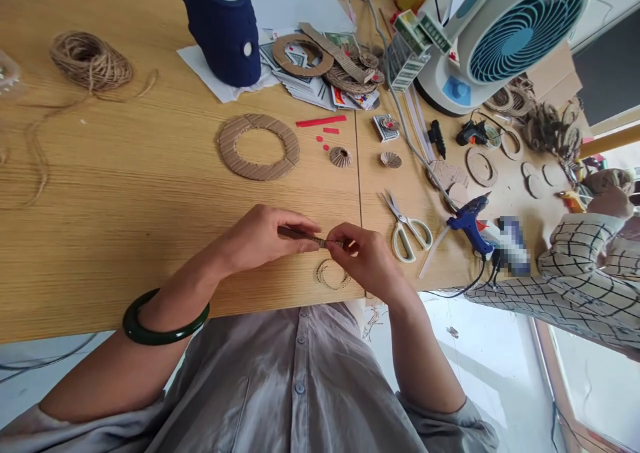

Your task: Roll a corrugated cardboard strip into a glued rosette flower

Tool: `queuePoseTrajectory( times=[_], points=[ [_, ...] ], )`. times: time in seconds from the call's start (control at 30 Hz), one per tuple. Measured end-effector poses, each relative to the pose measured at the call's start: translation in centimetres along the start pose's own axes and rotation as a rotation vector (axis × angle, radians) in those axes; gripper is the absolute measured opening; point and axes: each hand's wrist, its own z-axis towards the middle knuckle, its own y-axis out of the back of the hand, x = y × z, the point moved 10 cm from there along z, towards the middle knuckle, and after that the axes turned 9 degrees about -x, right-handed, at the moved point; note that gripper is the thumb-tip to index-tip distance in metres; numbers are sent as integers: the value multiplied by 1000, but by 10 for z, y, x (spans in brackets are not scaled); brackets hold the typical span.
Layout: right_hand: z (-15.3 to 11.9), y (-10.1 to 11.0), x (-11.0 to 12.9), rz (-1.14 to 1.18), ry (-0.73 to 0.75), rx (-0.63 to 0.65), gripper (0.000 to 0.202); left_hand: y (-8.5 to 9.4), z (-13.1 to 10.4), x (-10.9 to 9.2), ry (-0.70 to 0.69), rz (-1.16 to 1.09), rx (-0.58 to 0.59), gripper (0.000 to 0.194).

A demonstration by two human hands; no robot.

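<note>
Between my two hands, just over the table's front edge area, is a thin brown cardboard strip (296, 232). My left hand (273, 236) pinches its left part between thumb and fingers. At its right end, the fingertips of my right hand (357, 250) are pressed together on it. A thin curled cardboard strip (333, 275) lies on the table right below my hands. Scissors (407, 226) with white handles rest slightly open to the right of my right hand. Beyond my hands are a flat cardboard ring (259, 146) and a small pleated paper rosette (341, 156).
A blue glue gun (473, 223) with a cable lies at right, near another person's checked sleeve (575, 240). A white fan (505, 33) and a dark blue bottle-shaped object (223, 33) stand at the back. Twine (90, 60) is at far left; red paper strips (321, 121) lie ahead.
</note>
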Motion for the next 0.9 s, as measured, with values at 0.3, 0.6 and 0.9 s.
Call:
queuePoseTrajectory(
  times=[0.3, 0.6, 0.9],
  points=[
    [-19, 14, -9, 192, 28, -117, 14, -8, -36, -47, -439, 316, -183, 11],
    [-58, 98, -106, -534, 76, -830, 20, -16, -102, -96, -1163, 862, -465, 34],
    [-46, 109, -125, -680, 34, -746, 31, -5, -86, -85, -787, 568, -447, 18]
  ],
)
